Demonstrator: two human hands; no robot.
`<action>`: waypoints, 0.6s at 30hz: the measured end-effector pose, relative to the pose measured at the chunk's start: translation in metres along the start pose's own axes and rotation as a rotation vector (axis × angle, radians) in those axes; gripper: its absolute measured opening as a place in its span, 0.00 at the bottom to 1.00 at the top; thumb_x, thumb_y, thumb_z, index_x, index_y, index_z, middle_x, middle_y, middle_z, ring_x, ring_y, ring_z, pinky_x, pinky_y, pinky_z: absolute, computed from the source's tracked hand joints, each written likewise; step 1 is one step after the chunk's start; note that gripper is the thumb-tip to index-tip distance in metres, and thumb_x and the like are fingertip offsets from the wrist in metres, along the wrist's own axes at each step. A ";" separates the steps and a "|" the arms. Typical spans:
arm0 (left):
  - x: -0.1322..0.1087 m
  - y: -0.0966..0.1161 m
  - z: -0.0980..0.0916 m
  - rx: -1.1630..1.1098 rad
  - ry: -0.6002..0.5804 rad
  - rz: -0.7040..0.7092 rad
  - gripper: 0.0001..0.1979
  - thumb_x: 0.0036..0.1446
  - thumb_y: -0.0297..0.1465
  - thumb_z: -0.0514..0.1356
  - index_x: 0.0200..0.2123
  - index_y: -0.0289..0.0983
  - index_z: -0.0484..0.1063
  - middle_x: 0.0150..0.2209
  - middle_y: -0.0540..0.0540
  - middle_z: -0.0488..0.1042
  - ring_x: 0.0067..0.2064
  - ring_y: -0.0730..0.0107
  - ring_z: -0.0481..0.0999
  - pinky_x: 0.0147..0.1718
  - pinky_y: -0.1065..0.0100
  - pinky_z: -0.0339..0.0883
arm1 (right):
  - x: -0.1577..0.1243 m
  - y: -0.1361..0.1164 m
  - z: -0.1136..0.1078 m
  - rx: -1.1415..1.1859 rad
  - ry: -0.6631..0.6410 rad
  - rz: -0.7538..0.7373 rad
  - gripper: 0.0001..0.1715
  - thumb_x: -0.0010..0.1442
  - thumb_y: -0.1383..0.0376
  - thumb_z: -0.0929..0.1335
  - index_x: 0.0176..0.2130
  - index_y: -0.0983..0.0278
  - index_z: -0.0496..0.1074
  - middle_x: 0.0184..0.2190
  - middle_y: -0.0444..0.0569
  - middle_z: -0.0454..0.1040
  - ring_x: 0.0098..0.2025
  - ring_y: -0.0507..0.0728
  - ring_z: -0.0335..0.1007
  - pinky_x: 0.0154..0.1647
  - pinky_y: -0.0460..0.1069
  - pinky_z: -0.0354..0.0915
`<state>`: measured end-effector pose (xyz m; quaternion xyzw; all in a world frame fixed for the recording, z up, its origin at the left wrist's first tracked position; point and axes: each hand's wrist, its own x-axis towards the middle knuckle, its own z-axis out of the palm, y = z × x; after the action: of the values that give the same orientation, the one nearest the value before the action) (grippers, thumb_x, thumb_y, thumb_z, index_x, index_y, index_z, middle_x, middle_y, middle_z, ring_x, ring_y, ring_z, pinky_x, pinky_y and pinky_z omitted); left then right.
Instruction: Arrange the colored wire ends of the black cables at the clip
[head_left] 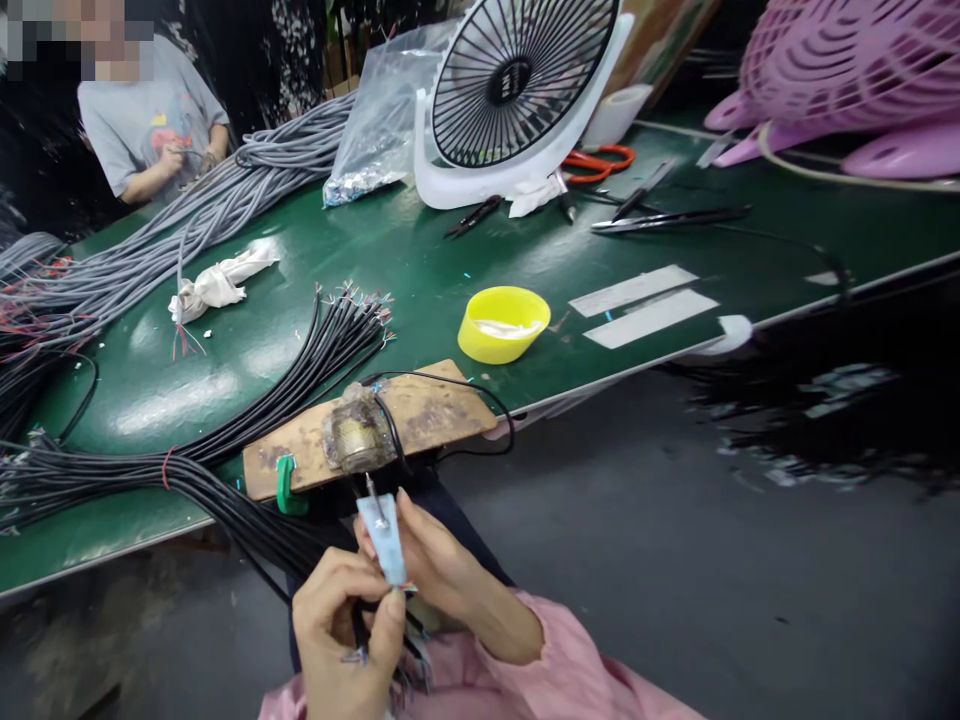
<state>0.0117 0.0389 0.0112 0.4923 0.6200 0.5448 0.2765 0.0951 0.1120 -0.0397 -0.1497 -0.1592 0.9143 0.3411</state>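
My left hand (345, 620) pinches a black cable (358, 625) with thin coloured wires, thumb and forefinger pressed together just below a light blue tapered piece (385, 545). Small coloured wire ends (407, 587) stick out beside the thumb tip. My right hand (442, 560) is curled close behind and beside the blue piece; what its fingers grip is partly hidden. A thin metal tip (373, 492) lies over the blue piece and points up to a worn, yellowish block (358, 432) on a wooden board (439, 405). More stripped cable ends (411, 665) hang below my hands.
Bundles of black cables (277, 410) and grey cables (225, 210) cover the table's left side. A yellow dish (495, 335), paper strips (649, 305), pliers (474, 215), orange-handled scissors (600, 162), a white fan (517, 90) and a pink fan (847, 70) stand around. Across sits a person (161, 120).
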 end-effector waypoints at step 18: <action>-0.005 -0.010 -0.007 0.055 -0.157 0.210 0.05 0.56 0.30 0.62 0.28 0.38 0.73 0.24 0.48 0.72 0.25 0.73 0.71 0.22 0.74 0.66 | -0.060 -0.013 0.000 -0.694 0.112 -0.207 0.25 0.59 0.46 0.67 0.27 0.66 0.70 0.21 0.45 0.68 0.23 0.50 0.62 0.23 0.44 0.58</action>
<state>0.0037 0.0325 0.0026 0.6029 0.5562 0.5134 0.2521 0.1457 0.0813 -0.0249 -0.2894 -0.4551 0.7570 0.3688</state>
